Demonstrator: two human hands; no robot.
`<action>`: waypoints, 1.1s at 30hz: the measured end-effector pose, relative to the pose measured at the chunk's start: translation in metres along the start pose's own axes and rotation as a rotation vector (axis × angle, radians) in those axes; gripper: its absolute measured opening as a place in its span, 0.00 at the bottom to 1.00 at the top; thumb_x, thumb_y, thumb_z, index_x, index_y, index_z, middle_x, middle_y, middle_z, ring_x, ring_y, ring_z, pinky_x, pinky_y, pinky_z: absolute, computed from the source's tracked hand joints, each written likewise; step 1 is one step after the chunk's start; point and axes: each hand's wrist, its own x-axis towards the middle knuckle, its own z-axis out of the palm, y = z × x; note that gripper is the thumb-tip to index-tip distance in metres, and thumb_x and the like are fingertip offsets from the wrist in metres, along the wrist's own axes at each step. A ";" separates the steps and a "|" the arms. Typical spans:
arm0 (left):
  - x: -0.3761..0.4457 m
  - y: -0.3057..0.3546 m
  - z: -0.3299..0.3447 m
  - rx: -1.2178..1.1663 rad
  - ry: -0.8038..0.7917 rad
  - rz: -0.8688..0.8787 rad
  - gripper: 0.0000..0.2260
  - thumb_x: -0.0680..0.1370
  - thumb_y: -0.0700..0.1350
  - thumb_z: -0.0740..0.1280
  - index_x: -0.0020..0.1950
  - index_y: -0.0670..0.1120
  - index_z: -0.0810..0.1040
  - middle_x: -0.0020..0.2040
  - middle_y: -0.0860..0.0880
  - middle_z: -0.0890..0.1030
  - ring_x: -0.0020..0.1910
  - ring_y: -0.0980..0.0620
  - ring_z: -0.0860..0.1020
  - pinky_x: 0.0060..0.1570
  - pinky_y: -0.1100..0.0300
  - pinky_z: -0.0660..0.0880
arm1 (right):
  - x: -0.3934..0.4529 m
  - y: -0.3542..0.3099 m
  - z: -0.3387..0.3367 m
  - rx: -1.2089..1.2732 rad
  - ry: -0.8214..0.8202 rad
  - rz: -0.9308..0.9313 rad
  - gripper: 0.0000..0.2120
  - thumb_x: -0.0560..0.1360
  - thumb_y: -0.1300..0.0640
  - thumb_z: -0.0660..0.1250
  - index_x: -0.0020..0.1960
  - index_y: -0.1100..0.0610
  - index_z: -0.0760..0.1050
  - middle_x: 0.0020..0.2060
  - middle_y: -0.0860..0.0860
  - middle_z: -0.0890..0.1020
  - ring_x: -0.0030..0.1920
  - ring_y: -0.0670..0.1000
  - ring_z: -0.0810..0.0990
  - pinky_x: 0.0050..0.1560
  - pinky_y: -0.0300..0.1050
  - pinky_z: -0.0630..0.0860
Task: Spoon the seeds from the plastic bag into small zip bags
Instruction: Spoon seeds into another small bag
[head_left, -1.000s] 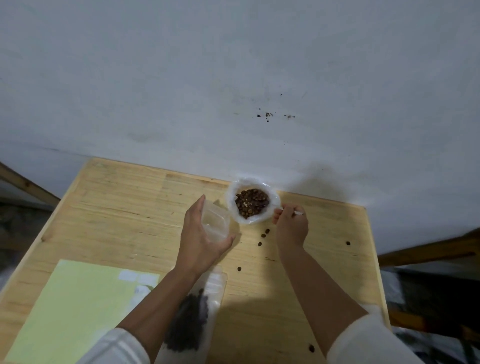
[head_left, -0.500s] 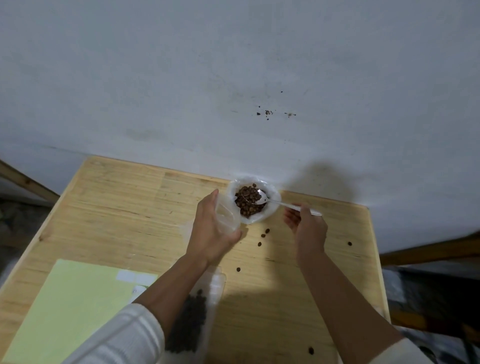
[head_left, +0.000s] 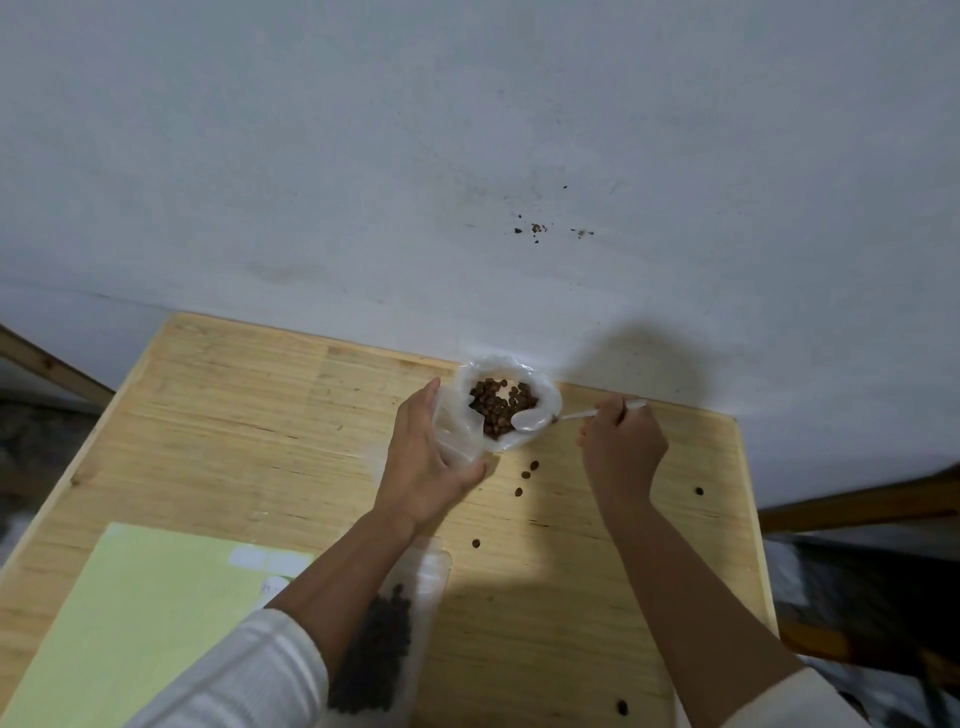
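Head view: I'm scooping brown seeds (head_left: 501, 402) from the open clear plastic bag (head_left: 548, 395)
My right hand (head_left: 621, 449) pinches the white plastic spoon (head_left: 530, 421); my left hand (head_left: 423, 462) grips the small clear zip bag (head_left: 457, 439) beside it. I'd keep its mouth close, spoon level

- tabletop (head_left: 218, 415) far-left area is bare wood, open for a pass.
- green sheet (head_left: 135, 623) covers the near-left corner, lies flat.
- wall (head_left: 467, 156) just behind the plastic bag (head_left: 545, 395) blocks the far side.
- loose seeds (head_left: 524, 475) dot the gap between the forearms.
- filled zip bag (head_left: 384, 649) lies under the left forearm.
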 end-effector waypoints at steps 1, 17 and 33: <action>0.000 0.000 0.000 -0.004 -0.003 0.000 0.48 0.65 0.54 0.77 0.76 0.50 0.52 0.72 0.51 0.60 0.63 0.64 0.58 0.63 0.69 0.58 | 0.003 0.001 0.006 -0.054 -0.010 0.031 0.19 0.76 0.54 0.51 0.43 0.65 0.76 0.35 0.59 0.82 0.41 0.61 0.80 0.49 0.50 0.74; 0.003 -0.001 0.000 -0.036 -0.020 -0.036 0.48 0.64 0.53 0.78 0.76 0.50 0.52 0.71 0.51 0.60 0.63 0.63 0.59 0.63 0.68 0.59 | 0.002 -0.007 0.004 0.658 -0.137 0.470 0.09 0.80 0.61 0.59 0.49 0.66 0.74 0.33 0.56 0.80 0.25 0.45 0.80 0.27 0.36 0.78; 0.003 0.000 0.001 -0.075 -0.015 -0.038 0.49 0.63 0.55 0.78 0.76 0.50 0.53 0.71 0.52 0.61 0.63 0.62 0.61 0.62 0.68 0.60 | 0.011 -0.002 0.011 -0.027 -0.045 0.019 0.23 0.71 0.46 0.47 0.41 0.59 0.75 0.34 0.56 0.82 0.38 0.60 0.81 0.48 0.55 0.78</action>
